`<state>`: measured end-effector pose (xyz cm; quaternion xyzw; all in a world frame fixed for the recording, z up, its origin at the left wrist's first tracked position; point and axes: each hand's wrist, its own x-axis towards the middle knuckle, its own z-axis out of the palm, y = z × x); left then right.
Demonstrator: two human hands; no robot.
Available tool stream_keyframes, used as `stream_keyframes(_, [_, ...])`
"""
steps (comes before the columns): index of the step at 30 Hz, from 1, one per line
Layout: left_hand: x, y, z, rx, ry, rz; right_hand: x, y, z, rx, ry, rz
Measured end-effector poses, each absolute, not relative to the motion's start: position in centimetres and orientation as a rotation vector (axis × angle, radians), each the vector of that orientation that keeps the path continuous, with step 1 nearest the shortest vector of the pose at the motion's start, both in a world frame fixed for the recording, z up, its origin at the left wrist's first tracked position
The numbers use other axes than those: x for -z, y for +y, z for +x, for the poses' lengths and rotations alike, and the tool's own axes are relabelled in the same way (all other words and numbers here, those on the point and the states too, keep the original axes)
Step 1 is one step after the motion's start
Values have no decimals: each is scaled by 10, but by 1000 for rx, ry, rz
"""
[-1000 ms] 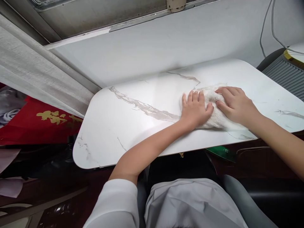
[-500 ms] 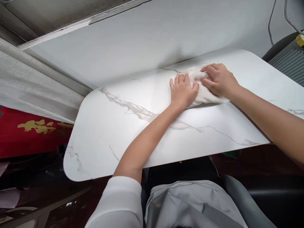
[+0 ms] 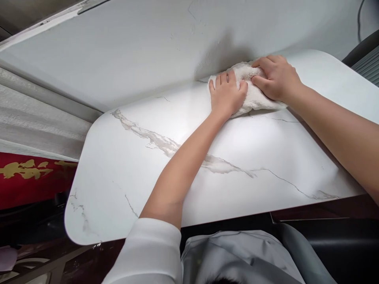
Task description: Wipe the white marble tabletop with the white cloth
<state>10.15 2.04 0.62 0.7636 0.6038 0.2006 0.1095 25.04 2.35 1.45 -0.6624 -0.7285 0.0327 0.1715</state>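
A crumpled white cloth lies on the white marble-patterned tabletop, at its far edge against the pale wall. My left hand presses down on the cloth's left part, fingers together and curled over it. On the cloth's right part rests my right hand, with its fingers bent and gripping the fabric. Both arms reach across the table from the near side.
A pale wall rises right behind the tabletop. A grey-white curtain hangs at the left over a red cloth with gold marks. A dark ribbed object sits at the far right. My grey clothing fills the bottom.
Both hands have pushed the cloth away from me, from the middle of the tabletop to its far edge by the wall. The view has tilted down and closer.
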Motion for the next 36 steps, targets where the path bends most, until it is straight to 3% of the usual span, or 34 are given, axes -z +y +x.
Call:
stream_keyframes(14, [-1,69,125,-627,1774,2220,-20,55,270,-108,-2051,-1833])
stream_keyframes(24, [-1,58,157,-615,1862,2268,-14,61,302,-90,-2081,-1869])
stream_keyframes(36, [4,31,210,-606,1615,2237,-14,17,356,-91,-1925,-2047])
